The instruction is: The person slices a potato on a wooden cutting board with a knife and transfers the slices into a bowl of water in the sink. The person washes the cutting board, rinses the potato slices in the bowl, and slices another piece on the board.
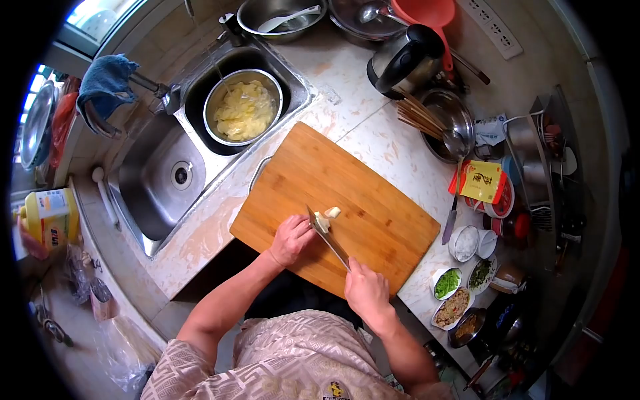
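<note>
A wooden cutting board [347, 193] lies at an angle on the counter. My right hand [367, 291] is wrapped round the handle of a knife [328, 239], whose blade points up and left over the board. Small pale pieces, which look like garlic [323, 221], lie against the far side of the blade, with one more piece [333, 212] just beyond. My left hand [292, 239] is beside the blade on its left, fingers bent and close together. Whether its fingertips hold anything is hidden.
Behind the board's left corner is a double sink [155, 180] with a metal bowl [211, 107] of yellowish food under a thin stream. A kettle [410, 60], chopsticks in a pot [459, 107] and small bowls of chopped ingredients [447, 283] stand along the right.
</note>
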Demonstrator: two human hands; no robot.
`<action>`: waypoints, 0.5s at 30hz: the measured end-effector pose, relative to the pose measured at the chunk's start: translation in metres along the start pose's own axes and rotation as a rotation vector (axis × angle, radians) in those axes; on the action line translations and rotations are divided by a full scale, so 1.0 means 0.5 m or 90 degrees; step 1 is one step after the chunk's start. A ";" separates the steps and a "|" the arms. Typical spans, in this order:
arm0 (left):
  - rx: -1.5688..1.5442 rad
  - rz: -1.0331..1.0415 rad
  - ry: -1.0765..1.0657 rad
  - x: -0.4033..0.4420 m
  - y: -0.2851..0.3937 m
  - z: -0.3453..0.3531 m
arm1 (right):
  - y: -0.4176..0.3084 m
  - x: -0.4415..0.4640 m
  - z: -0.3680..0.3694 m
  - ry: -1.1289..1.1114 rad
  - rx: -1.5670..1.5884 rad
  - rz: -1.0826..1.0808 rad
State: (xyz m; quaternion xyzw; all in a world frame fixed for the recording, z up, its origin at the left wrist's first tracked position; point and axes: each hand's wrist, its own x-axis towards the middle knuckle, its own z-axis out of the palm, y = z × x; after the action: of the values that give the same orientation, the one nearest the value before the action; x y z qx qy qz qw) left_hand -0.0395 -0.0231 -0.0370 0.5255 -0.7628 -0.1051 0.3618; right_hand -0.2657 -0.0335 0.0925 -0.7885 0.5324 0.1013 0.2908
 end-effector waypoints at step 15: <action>-0.007 0.010 0.016 0.006 0.002 0.000 | 0.032 0.033 0.032 -0.014 0.047 0.007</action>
State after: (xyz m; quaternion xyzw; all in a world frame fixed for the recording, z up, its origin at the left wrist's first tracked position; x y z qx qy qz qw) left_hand -0.0409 -0.0254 -0.0352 0.5186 -0.7619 -0.0998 0.3750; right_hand -0.2709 -0.0415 0.0664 -0.7734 0.5365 0.0918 0.3251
